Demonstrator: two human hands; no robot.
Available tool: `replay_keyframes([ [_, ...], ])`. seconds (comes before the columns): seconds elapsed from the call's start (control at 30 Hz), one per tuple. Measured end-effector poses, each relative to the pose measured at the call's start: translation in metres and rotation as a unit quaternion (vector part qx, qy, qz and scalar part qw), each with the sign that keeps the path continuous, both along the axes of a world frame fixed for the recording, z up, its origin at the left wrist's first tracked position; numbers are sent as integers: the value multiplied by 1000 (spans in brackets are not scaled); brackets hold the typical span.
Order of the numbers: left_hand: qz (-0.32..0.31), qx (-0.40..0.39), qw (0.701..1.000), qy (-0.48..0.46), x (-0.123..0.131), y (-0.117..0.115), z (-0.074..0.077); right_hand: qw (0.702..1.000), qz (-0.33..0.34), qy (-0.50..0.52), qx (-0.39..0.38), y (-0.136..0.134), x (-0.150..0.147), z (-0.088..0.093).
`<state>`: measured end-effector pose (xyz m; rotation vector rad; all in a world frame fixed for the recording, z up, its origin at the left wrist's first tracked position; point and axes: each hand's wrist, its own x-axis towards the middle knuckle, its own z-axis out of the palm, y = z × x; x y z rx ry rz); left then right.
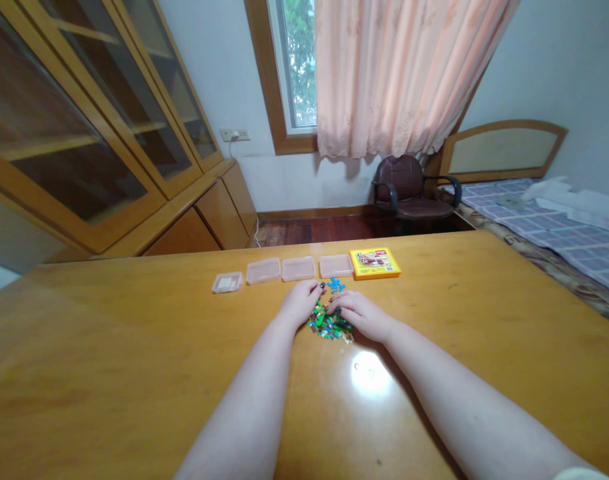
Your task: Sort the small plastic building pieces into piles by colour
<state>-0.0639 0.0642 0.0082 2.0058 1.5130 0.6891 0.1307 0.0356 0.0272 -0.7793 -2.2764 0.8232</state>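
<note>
1. Two bare hands work over a tabletop point(184, 373) in the head view, both forearms reaching in from the lower edge.
2. The left hand point(300, 303) lies along the left side of a pile of small coloured pieces point(327, 327). Its fingers curl inward, and the dark-nailed thumb sits near the top of the pile; whether they grip a piece cannot be told.
3. The right hand point(361, 315) comes in from the right, its fingers bent and spread over the upper right of the pile. Whether they pinch anything cannot be told either, as the pieces are too small and the hand covers some.
4. The pile is on the table between the hands, mixing green, brown, cream, blue and dark pieces.
5. Just beyond it, a small group of blue pieces point(335, 285) lies apart from the pile, between the fingertips and the containers.
6. Across the far side of the table runs a row: a small clear box point(227, 284) with something pale in it, a left clear tray point(264, 271), a middle clear tray point(298, 268), a right clear tray point(335, 266), and a yellow box point(375, 263) with a printed top, just beside the last tray.
7. Past the table stand a glass-fronted cabinet point(84, 133) on the left, a brown armchair point(404, 180) under a pink curtain point(384, 73), and a bed point(549, 223) on the right.
</note>
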Motion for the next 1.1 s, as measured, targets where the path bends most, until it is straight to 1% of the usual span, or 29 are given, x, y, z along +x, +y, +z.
replay_keyframes([
  [0.07,1,-1,1000,1,0,0,0,999,-37,-7,2,2,2,-3],
  [0.13,3,-4,1000,5,0,0,1,998,-58,-11,3,4,4,-5],
  [0.33,5,-14,1000,3,0,-1,2,999,-33,-24,1,2,4,-2],
  [0.57,7,-12,1000,4,1,-2,4,995,-87,-44,-12,0,3,3],
  [0.67,7,-10,1000,0,1,-2,3,994,-99,-44,-19,1,2,2],
  [0.87,5,-4,1000,-5,0,-1,1,986,-156,-51,-12,4,3,-3],
  [1.1,3,-9,1000,-6,0,-2,2,983,-179,-49,-4,4,4,-4],
])
